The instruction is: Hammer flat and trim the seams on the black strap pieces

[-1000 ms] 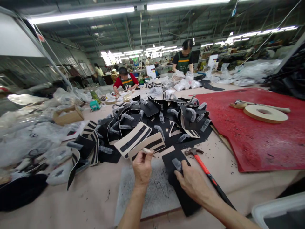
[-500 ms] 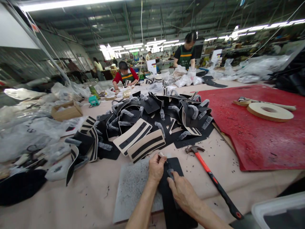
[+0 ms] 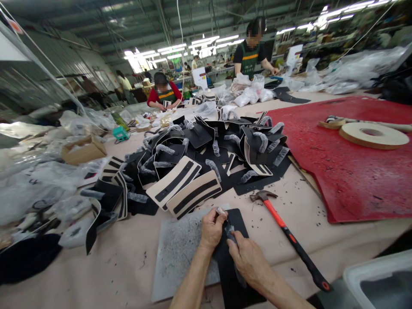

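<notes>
A flat black panel (image 3: 236, 287) lies lengthwise in front of me, partly over a speckled pale board (image 3: 175, 244). Along the panel runs a dark strap handle (image 3: 229, 231) wrapped in clear plastic. My right hand (image 3: 252, 262) is closed round this handle from the right. At the handle's far end, my left hand (image 3: 211, 229) pinches thumb against fingers; a small pale bit shows at the fingertips, too small to name. To the right rests a claw hammer (image 3: 285, 231) with a red and black grip. Beyond my hands, cream panels with black stripes (image 3: 195, 193) lie against the pile.
A heap of black panels with wrapped handles (image 3: 196, 137) fills the table's middle. On the right are a red sheet (image 3: 347, 171) and a tape roll (image 3: 375, 135). Plastic bags and a cardboard box (image 3: 83, 150) lie left. Two co-workers in green aprons work across the table.
The view has tilted slightly down. My left fingers have shifted a little at the handle's far end, and the handle looks more raised. The standing co-worker now reaches an arm out to the right.
</notes>
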`<state>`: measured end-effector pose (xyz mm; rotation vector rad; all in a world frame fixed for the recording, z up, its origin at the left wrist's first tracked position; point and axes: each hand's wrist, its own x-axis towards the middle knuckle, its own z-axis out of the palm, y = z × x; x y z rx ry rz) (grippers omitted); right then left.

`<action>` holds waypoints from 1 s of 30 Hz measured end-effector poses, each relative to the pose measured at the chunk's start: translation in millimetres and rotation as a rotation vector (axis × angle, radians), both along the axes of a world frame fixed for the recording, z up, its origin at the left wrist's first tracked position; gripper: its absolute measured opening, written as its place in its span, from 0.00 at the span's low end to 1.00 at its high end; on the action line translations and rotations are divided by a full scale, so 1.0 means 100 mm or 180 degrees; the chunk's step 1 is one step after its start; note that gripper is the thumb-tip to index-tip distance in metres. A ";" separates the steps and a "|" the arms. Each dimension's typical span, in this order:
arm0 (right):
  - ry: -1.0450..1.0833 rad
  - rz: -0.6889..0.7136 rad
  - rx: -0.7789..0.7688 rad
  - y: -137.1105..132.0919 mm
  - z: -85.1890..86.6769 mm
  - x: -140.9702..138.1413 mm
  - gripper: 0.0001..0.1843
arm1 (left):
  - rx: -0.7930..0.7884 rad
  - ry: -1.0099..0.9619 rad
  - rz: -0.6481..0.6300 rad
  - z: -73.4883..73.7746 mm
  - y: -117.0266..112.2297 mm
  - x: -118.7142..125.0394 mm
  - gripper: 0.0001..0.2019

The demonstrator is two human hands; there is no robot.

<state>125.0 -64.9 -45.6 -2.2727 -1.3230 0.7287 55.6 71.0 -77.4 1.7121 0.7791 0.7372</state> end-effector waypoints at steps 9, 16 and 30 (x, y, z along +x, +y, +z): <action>0.0319 -0.0020 0.0131 -0.04 0.07 0.04 0.21 | 0.0357 0.0187 -0.0448 0.10 0.07 0.01 0.06; -0.1247 -0.0690 0.0501 -0.37 0.00 0.69 0.22 | 0.1015 0.0435 -0.0529 0.09 0.03 0.00 0.05; 0.1607 -0.1597 0.0250 -0.57 0.42 0.93 0.14 | 0.0987 0.0396 -0.0808 0.09 0.06 -0.05 0.05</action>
